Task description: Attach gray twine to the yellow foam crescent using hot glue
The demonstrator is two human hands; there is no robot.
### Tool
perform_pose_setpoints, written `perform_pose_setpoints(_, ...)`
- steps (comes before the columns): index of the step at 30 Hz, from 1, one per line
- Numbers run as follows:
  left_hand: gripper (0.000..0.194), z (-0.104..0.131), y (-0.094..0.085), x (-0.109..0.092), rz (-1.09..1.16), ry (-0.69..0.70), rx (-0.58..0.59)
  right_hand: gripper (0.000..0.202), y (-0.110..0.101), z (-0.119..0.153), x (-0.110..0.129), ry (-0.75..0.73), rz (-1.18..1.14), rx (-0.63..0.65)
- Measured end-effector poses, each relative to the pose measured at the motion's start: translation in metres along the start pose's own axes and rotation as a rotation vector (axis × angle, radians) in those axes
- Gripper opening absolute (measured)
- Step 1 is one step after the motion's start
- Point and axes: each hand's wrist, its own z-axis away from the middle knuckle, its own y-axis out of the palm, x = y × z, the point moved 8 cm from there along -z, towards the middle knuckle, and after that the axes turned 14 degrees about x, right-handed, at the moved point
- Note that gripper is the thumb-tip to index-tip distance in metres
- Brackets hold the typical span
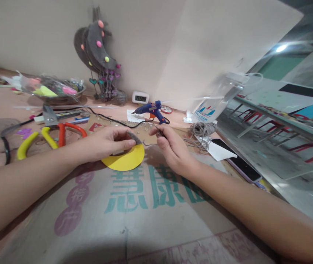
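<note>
My left hand [119, 141] is closed, thumb against fingers, on a yellow crescent-shaped piece [126, 159]. A grey fuzzy strip [134, 138] shows at the same fingertips, along the yellow piece's upper edge. To the right, my right hand [170, 145] is pinched shut. A thin dark bit shows between its fingers, too small to name. A short length of grey cord lies between the two hands. Just beyond them, a blue glue gun [151, 109] stands with its nozzle pointing left over a white paper.
Scissors with yellow handles [27, 146] and a tool with red handles [62, 135] lie left. A tangle of grey cord [203, 132], a phone [246, 167] and a clear plastic jug [207, 110] are right. Grey crescent ornaments [97, 47] hang behind; printed cardboard [98, 227] covers the front.
</note>
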Motion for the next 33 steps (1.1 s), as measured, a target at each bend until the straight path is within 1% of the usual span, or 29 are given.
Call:
perform_pose_setpoints(4,0.028,0.000,0.002,-0.001,0.000,0.013,0.016,0.032,0.001,-0.004,-0.007,0.007,0.050,0.019)
perform_pose_setpoints(9,0.030,0.000,0.000,-0.001,0.003,0.027,0.015,0.036,0.009,-0.005,-0.009,0.015,0.075,0.064)
perform_pose_setpoints(16,0.029,-0.001,0.002,-0.001,-0.019,0.037,0.044,0.026,0.006,-0.005,-0.013,0.016,0.085,0.021)
perform_pose_setpoints(20,0.030,-0.001,0.002,-0.001,-0.035,0.037,0.040,0.021,0.005,-0.006,-0.013,-0.012,0.077,0.034)
perform_pose_setpoints(25,0.028,0.002,0.003,-0.007,-0.088,0.041,0.023,0.020,0.009,-0.006,-0.010,-0.046,0.094,0.084)
perform_pose_setpoints(33,0.026,0.003,0.005,-0.011,-0.129,0.039,0.031,0.018,0.010,-0.007,-0.011,-0.041,0.068,0.099)
